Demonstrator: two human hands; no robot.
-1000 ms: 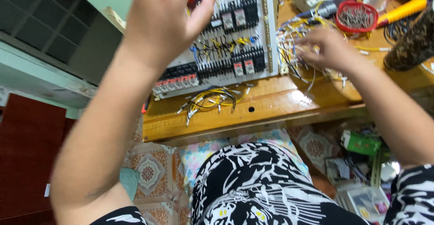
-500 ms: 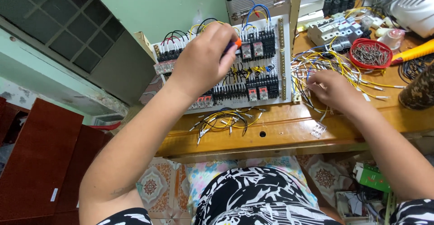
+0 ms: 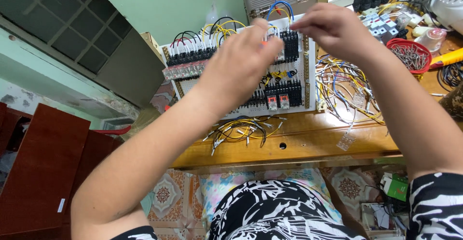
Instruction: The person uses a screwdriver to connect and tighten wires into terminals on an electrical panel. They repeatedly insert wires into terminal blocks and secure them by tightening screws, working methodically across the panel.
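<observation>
Our left hand [image 3: 238, 68] closes around an orange-tipped tool at the wiring panel [image 3: 241, 66] in the upper centre; our right hand [image 3: 328, 27] pinches something small, we cannot tell what. Both crowd the top terminals, so we judge a slip could dislodge the yellow wires [image 3: 226, 27].

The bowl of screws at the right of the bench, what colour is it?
Red. The bowl shows best in the head view, holding grey metal screws.

A white wiring panel [image 3: 294, 83] with black terminal rows stood tilted behind both hands, coloured wires looping from its top.
</observation>
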